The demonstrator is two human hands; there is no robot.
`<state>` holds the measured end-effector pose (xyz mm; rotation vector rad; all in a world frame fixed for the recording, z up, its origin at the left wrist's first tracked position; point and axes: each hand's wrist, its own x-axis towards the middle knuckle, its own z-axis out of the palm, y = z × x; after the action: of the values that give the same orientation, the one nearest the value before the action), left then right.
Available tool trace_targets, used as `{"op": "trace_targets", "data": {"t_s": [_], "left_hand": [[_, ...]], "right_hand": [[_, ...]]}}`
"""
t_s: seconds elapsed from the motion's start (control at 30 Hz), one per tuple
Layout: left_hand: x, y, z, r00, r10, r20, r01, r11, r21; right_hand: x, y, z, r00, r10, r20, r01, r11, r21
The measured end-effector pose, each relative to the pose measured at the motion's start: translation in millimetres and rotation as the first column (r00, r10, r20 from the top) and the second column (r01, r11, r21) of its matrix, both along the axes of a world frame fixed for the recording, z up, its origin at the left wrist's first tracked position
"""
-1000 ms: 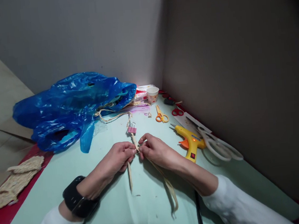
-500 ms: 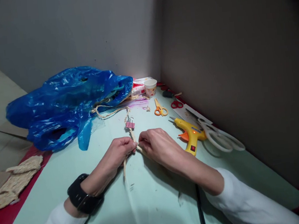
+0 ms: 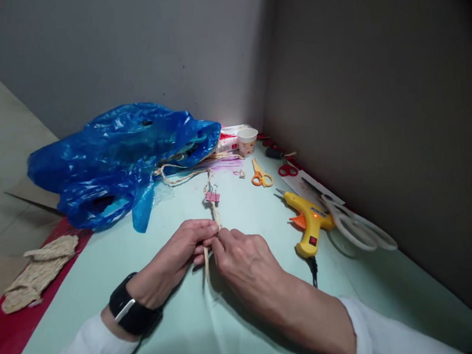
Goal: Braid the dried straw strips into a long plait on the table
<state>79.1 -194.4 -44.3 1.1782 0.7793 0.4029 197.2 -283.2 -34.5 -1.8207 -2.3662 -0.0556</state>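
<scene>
A pale straw-coloured braided cord (image 3: 216, 213) runs down the table toward me, with a pink binder clip (image 3: 213, 197) fixed on it. Below the clip, my left hand (image 3: 190, 240) pinches the cord between thumb and fingers. Close against it, my right hand (image 3: 244, 259) is also closed on the strands, its fingertips touching the left ones. A loose strand (image 3: 206, 263) hangs down between the hands toward the table. Just where the fingers meet, the strands are partly hidden. Past the clip, the cord curves back to the blue plastic bag (image 3: 129, 154).
To the right lie a yellow glue gun (image 3: 310, 220) with a cable, large white-handled scissors (image 3: 358, 229), small orange-yellow scissors (image 3: 261, 175) and red-handled scissors (image 3: 287, 170). A paper cup (image 3: 248, 141) stands at the back. A woven straw piece (image 3: 40, 271) rests at the left edge.
My right hand has come down and turned, its knuckles now lower beside the left hand. The whole view has shifted slightly, so things sit further right. Both hands stay on the strands.
</scene>
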Motion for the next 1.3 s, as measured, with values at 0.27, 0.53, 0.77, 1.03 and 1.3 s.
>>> {"op": "trace_targets", "data": {"t_s": [0.27, 0.53, 0.77, 1.03, 1.3], "left_hand": [[-0.8, -1.8, 5.3, 0.997, -0.015, -0.074, 0.023, 0.994, 0.103], [3.1, -6.0, 7.6, 0.964, 0.042, -0.261, 0.030, 0.964, 0.266], [2.2, -4.1, 2.4, 0.913, 0.121, -0.391, 0.111, 0.846, 0.521], [0.1, -27.5, 16.6, 0.809, 0.292, -0.510, 0.244, 0.623, 0.743], [20.0, -62.1, -4.5, 0.751, 0.310, -0.583, 0.395, 0.495, 0.774]], "right_hand": [[33.6, 17.4, 13.8, 0.866, -0.207, -0.456, 0.204, 0.977, -0.057], [47.4, 41.5, -15.9, 0.554, -0.237, -0.798, -0.150, 0.915, -0.375], [42.2, 40.8, -15.0, 0.561, -0.269, -0.783, -0.030, 0.939, -0.344], [39.6, 36.3, -14.6, 0.638, -0.219, -0.738, 0.058, 0.969, -0.238], [41.8, 37.0, -17.6, 0.170, -0.389, -0.905, -0.161, 0.895, -0.415]]}}
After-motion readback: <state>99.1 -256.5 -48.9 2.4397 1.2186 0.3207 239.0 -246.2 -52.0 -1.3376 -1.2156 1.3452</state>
